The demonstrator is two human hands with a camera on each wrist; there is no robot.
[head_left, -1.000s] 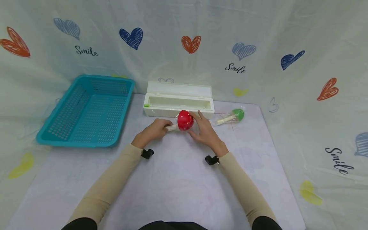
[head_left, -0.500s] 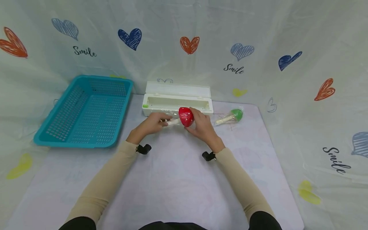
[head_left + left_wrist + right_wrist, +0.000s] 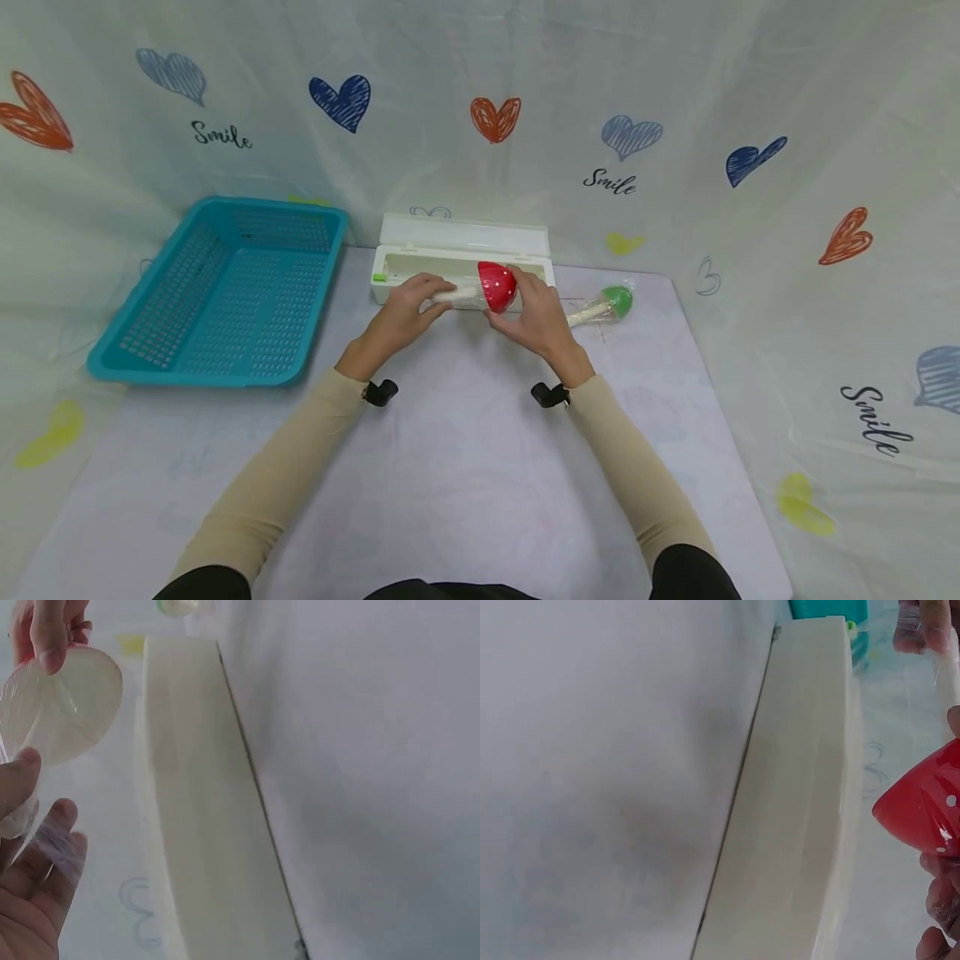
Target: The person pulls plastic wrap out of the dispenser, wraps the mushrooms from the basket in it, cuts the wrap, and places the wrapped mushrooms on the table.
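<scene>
A toy mushroom [image 3: 498, 287] with a red, white-dotted cap and a pale stem, wrapped in clear plastic, is held over the front of an open white box [image 3: 427, 267]. My left hand [image 3: 401, 315] grips the stem end between thumb and fingers; in the left wrist view, the clear wrap lies across its fingertips. With thumb and fingers, my right hand [image 3: 538, 321] holds the cap from the right side. The cap's pale underside shows in the left wrist view, its red top [image 3: 930, 802] in the right wrist view. Behind the box, its lid [image 3: 465, 234] stands raised.
A second toy mushroom with a green cap [image 3: 618, 300], also wrapped in plastic, lies on the table right of the box. On the left stands a blue plastic basket [image 3: 318, 300]. A heart-printed cloth [image 3: 420, 158] hangs behind the table [image 3: 465, 467].
Both hands have raised the red mushroom from in front of the box to above its front part. Its cap has shifted a little to the right.
</scene>
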